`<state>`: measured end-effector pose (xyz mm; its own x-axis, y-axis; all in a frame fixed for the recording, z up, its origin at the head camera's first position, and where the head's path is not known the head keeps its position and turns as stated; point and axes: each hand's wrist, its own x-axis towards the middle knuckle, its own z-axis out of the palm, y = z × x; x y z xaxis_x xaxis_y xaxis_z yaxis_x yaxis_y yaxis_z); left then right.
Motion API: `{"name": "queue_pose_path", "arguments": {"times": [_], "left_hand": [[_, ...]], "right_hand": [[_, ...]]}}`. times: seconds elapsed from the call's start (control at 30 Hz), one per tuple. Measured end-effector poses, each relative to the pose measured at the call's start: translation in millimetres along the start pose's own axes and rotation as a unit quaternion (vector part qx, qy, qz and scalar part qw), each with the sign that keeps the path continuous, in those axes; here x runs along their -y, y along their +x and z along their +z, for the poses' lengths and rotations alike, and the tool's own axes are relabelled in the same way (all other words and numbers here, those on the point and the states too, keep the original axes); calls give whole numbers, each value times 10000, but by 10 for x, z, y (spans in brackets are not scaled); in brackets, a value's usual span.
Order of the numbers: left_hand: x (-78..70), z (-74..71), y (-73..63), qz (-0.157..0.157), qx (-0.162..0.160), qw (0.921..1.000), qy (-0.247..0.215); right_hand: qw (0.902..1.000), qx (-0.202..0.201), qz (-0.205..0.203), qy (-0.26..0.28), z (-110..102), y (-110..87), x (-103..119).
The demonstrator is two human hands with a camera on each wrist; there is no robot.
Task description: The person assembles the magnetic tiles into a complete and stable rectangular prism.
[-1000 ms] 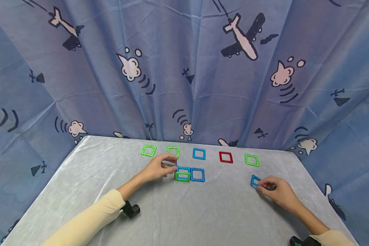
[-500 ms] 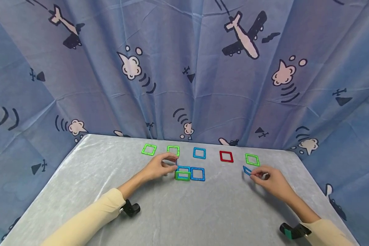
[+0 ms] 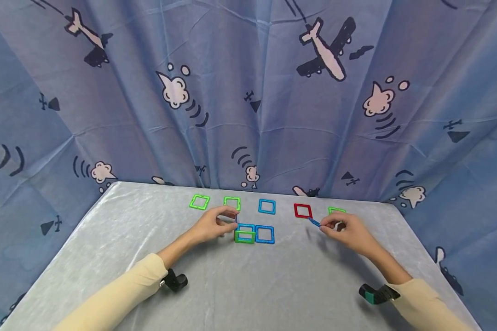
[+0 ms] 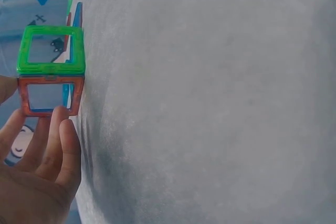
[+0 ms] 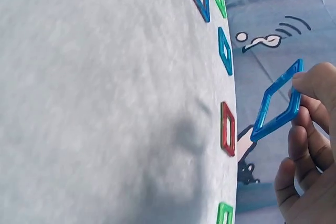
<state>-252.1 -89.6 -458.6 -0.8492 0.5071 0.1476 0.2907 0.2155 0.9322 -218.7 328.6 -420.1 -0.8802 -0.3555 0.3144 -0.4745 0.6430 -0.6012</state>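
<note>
My left hand [image 3: 213, 225] pinches an upright red square magnetic tile [image 4: 55, 79] between thumb and fingers, in the middle of the table. A green tile [image 4: 52, 68] stands on edge against it, forming a corner. Behind that green wall lies a flat blue tile [image 3: 246, 225], and another flat blue tile [image 3: 265, 242] adjoins it on the right. Held up over the right side, a blue square tile [image 5: 275, 125] sits between the thumb and fingers of my right hand [image 3: 348, 230]. In the head view this tile shows nearly edge-on, just in front of a red tile [image 3: 303, 217].
Along the back of the grey-covered table [image 3: 215, 294] lie loose tiles in a row: two green ones at left, a blue tile [image 3: 267, 213], the red one, and a green tile [image 3: 337, 209] partly behind my right hand. A patterned blue curtain [image 3: 215, 151] hangs behind.
My right hand has lifted the blue tile and carried it leftward, toward the middle, turning it nearly edge-on to the head view. The left hand stays in place at the upright tiles.
</note>
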Motion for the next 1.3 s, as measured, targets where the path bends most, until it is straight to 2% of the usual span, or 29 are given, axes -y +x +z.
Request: {"name": "queue_pose_path", "arguments": {"times": [0.23, 0.43, 0.47, 0.67, 0.7, 0.83, 1.3], "left_hand": [[35, -16, -8, -5, 61, 9999, 121], [13, -14, -1, 45, 76, 9999, 141], [-40, -12, -13, 45, 75, 9999, 102], [-83, 2, -14, 65, 45, 10000, -21], [-33, 0, -1, 67, 39, 10000, 0], [9, -10, 3, 64, 46, 10000, 3], [15, -20, 1, 84, 49, 10000, -18]], "right_hand": [[9987, 307, -212, 360, 113, 96, 38], [9965, 488, -389, 559, 190, 156, 109], [9964, 505, -419, 542, 201, 165, 126], [9956, 706, -331, 519, 177, 220, 570], [9952, 746, -316, 541, 174, 231, 636], [9936, 831, -410, 650, 212, 270, 656], [9864, 928, -889, 1028, 366, 383, 748]]}}
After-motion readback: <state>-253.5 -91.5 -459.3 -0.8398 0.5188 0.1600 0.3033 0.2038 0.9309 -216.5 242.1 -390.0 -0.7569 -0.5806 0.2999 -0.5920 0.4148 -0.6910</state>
